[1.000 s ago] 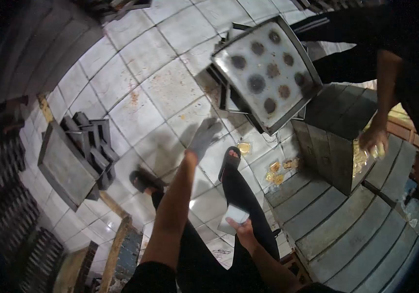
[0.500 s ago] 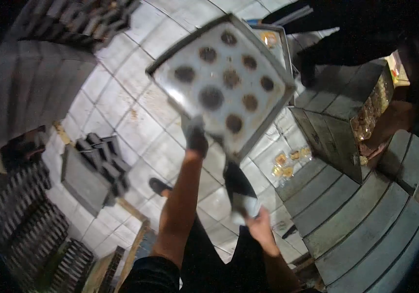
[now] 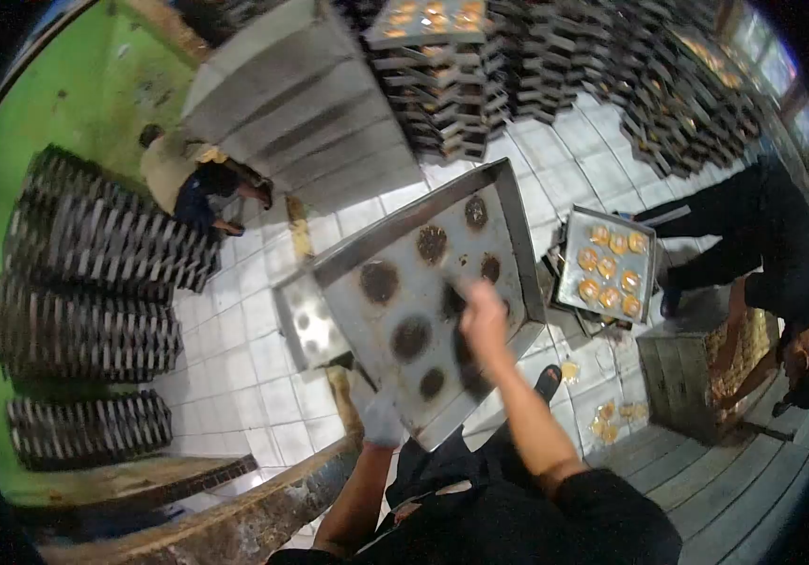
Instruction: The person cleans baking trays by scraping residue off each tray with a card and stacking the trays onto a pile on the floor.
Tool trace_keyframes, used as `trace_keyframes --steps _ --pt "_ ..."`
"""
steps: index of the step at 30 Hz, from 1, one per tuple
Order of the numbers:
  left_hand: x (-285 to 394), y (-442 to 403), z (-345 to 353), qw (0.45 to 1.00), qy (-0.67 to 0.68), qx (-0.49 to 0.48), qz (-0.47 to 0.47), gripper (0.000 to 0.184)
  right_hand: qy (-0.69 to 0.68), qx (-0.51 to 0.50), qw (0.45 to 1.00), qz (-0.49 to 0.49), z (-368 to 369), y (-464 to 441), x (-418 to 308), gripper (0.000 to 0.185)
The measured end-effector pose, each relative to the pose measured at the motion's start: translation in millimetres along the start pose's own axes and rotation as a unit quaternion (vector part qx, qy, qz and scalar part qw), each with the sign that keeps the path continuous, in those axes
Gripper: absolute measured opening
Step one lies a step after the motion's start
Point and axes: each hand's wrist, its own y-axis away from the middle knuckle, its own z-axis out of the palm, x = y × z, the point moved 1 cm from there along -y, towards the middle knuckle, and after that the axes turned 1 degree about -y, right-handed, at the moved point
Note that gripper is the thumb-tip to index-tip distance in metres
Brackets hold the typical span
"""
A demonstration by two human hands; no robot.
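A square metal tray (image 3: 416, 290) hangs tilted in front of the standing person, held above the floor, its pale inside marked with dark, scorched-looking rounds. The gloved left hand (image 3: 383, 424) grips its near corner; I can't make out every finger. The bare right hand (image 3: 485, 325) is over the middle of the tray, fingers curled round a small grey tool (image 3: 452, 280), too blurred for me to tell its shape.

Just past the tray's left side, a second tray (image 3: 315, 325) lies low, partly hidden. To the right, a tray of round golden pastries (image 3: 609, 268) sits on a stack, and some yellowish packets (image 3: 607, 422) lie on the white tiled floor (image 3: 226, 325), grubby between the joints.

Beyond, a person in black (image 3: 781, 250) bends at a grey metal box (image 3: 673, 377) filled with golden pieces. Dark stacks of trays (image 3: 94, 320) line the green wall (image 3: 56, 94), and near them another person (image 3: 171, 169) crouches beside a big grey metal case (image 3: 301, 104).
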Motion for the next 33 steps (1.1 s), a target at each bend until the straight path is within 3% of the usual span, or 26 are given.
trace_keyframes --steps 2,3,5,6,7,9,11,12,13,14,15,16,17,19,20,22,25,30,33 --pt "5 12 -52 0.996 0.074 0.026 -0.040 0.044 0.050 0.065 0.996 0.031 7 -47 10 0.035" --pt "28 11 -76 0.930 0.300 0.121 -0.175 0.043 0.041 0.084 0.995 0.027 15 -58 6 0.033" --pt "67 5 -113 0.777 0.515 0.241 -0.271 0.042 0.027 -0.028 0.998 -0.043 29 -24 -64 0.038" --pt "85 -1 -128 0.808 0.477 0.254 -0.236 0.039 -0.035 -0.078 0.984 -0.154 41 2 -104 0.044" --pt "60 17 -119 0.887 0.360 0.213 -0.194 0.040 -0.101 -0.136 0.951 -0.259 43 43 -135 0.050" --pt "14 55 -98 0.976 0.086 0.176 -0.091 0.043 -0.013 -0.278 0.917 -0.287 38 90 -187 0.054" --pt "60 53 -104 0.958 -0.069 0.263 -0.094 0.040 -0.112 -0.183 0.918 -0.332 43 64 -174 0.041" --pt "86 50 -107 0.935 -0.144 0.306 -0.106 0.038 0.048 -0.011 0.918 -0.392 68 39 -99 0.032" --pt "139 52 -141 0.925 -0.023 0.359 -0.124 0.041 -0.034 -0.172 0.983 -0.059 89 -35 -5 0.028" --pt "192 52 -176 0.894 0.098 0.419 -0.127 0.045 -0.031 -0.063 0.991 -0.111 40 -33 -70 0.028" --pt "217 59 -190 0.872 0.258 0.409 -0.077 0.048 -0.139 -0.099 0.973 -0.157 6 -55 -94 0.026" --pt "218 61 -175 0.883 0.166 0.439 -0.018 0.054 -0.073 -0.142 0.983 -0.090 -7 -89 -64 0.040" --pt "223 64 -169 0.882 0.093 0.459 0.046 0.058 -0.187 -0.117 0.969 -0.113 -8 -94 -55 0.038" --pt "242 74 -166 0.849 -0.037 0.496 0.180 0.065 -0.258 -0.134 0.954 -0.075 -17 -84 -54 0.040" --pt "254 83 -164 0.847 -0.042 0.503 0.169 0.065 -0.275 -0.144 0.949 -0.058 -21 -78 -53 0.040" --pt "268 85 -156 0.893 -0.135 0.378 0.205 0.076 -0.287 -0.158 0.944 -0.034 -20 -74 -45 0.042" --pt "271 80 -126 0.865 -0.200 0.379 0.262 0.086 -0.305 -0.176 0.936 -0.018 -16 -67 -42 0.044" --pt "263 89 -107 0.886 -0.096 0.403 0.209 0.076 -0.349 -0.197 0.916 0.013 -9 -66 -26 0.048" --pt "249 88 -101 0.923 0.047 0.380 0.040 0.063 -0.456 -0.233 0.857 0.067 25 -79 23 0.050"
